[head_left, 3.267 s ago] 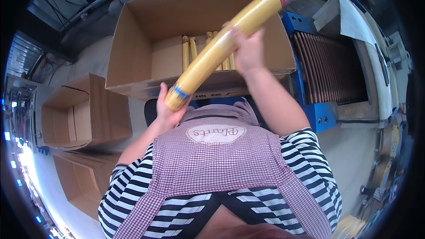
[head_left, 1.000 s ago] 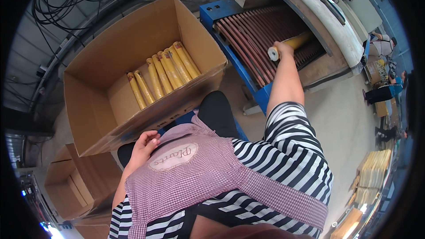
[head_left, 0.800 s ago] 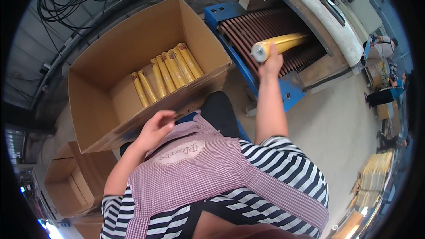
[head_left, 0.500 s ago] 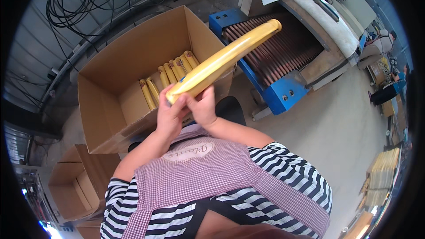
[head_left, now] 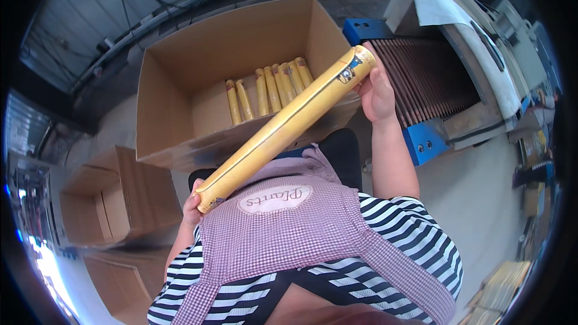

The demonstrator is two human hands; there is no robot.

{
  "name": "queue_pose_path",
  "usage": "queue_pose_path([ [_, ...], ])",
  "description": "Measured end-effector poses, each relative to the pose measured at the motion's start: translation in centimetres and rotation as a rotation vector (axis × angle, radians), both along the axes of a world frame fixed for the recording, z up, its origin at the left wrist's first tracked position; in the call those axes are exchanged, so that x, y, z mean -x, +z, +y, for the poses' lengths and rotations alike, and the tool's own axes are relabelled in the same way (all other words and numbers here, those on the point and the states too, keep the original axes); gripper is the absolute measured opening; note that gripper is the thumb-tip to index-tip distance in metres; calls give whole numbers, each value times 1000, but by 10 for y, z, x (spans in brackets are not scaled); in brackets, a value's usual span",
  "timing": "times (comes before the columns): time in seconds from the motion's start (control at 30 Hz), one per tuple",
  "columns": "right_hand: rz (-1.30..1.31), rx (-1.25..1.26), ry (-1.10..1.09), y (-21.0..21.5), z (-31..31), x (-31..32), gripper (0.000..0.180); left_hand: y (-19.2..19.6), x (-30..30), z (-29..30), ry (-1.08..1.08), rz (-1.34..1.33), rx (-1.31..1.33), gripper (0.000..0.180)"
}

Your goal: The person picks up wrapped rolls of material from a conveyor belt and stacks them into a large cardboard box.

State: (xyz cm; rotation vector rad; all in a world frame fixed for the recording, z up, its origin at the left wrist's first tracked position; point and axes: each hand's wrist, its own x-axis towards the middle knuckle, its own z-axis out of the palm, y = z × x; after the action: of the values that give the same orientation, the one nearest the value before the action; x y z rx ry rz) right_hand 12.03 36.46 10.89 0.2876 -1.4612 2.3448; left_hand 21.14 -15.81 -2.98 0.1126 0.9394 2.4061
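the long roll (head_left: pixel 283 129) gripped at both ends is glossy golden yellow, with a small blue and white patch just inward of the right hand (head_left: pixel 378 87) and a paler band near the left hand (head_left: pixel 192 207). beyond the grip, the open box (head_left: pixel 174 84) is plain brown cardboard, and the rolls (head_left: pixel 268 90) lying in it are the same yellow. below the grip, the apron (head_left: pixel 289 235) is fine purple and white check with a white oval patch, over a black and white striped shirt (head_left: pixel 415 235). right of the right hand, the conveyor (head_left: pixel 421 138) has a blue frame and dark reddish-brown rollers.
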Motion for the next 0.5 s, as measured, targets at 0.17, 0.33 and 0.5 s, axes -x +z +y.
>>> queue_pose_path([
  [0.17,-61,-2,-193,-13,-24,41,51,11,-13,6,53,-34,78,45],
  [0.33,-45,91,-282,-6,-54,53,49,21,-5,26,513,-206,37,56],
  [0.5,-10,255,-132,39,-109,65,48,30,22,44,463,-180,-115,60],
])
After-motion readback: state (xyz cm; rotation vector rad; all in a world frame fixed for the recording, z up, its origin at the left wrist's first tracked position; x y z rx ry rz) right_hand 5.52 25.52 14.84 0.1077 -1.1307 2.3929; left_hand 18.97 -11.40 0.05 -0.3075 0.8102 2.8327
